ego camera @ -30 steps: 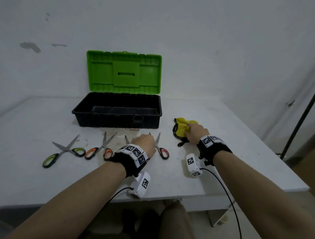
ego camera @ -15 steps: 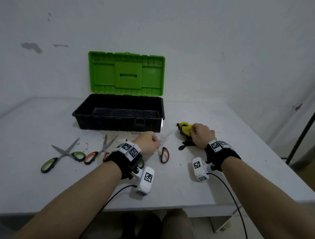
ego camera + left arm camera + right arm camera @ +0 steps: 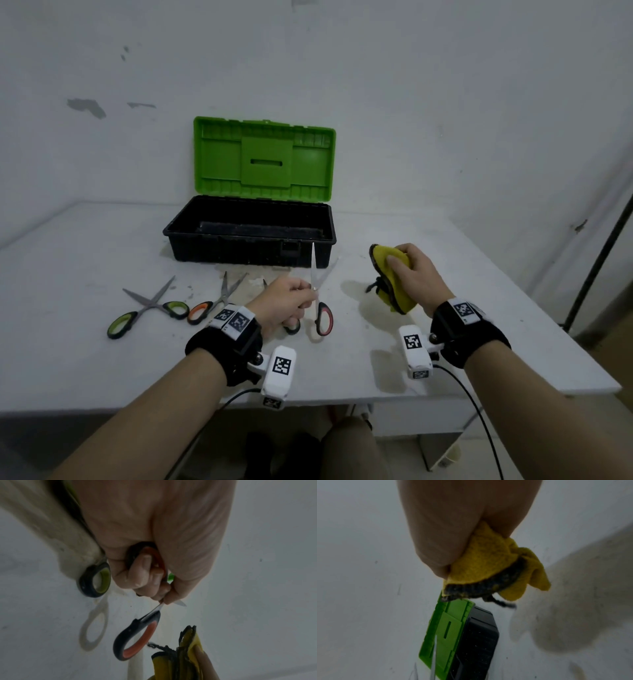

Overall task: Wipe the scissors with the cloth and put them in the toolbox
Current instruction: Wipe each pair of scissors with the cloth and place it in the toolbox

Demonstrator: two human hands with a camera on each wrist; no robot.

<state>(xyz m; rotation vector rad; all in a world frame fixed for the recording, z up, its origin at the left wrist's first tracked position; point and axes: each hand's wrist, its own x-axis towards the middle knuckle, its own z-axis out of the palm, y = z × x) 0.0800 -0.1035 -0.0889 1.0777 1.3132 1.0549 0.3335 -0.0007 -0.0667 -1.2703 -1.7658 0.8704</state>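
Note:
My left hand (image 3: 301, 298) grips the red-handled scissors (image 3: 324, 317) near the pivot and holds them above the table, blades half open and pointing up in front of the toolbox. In the left wrist view my fingers (image 3: 145, 577) curl round one red handle loop while the other loop (image 3: 137, 637) hangs free. My right hand (image 3: 404, 274) holds the bunched yellow cloth (image 3: 394, 284) in the air to the right of the scissors, apart from them. The black toolbox (image 3: 239, 253) stands open behind, its green lid (image 3: 263, 161) upright.
Green-handled scissors (image 3: 147, 308) and orange-handled scissors (image 3: 212, 301) lie on the white table (image 3: 85, 359) to the left. A third pair lies mostly hidden under my left hand, one green loop (image 3: 96, 580) showing. A dark pole (image 3: 599, 267) leans at the far right.
My left hand has picked the red-handled scissors up off the table and turned the blades upward. My right hand has lifted the yellow cloth off the table.

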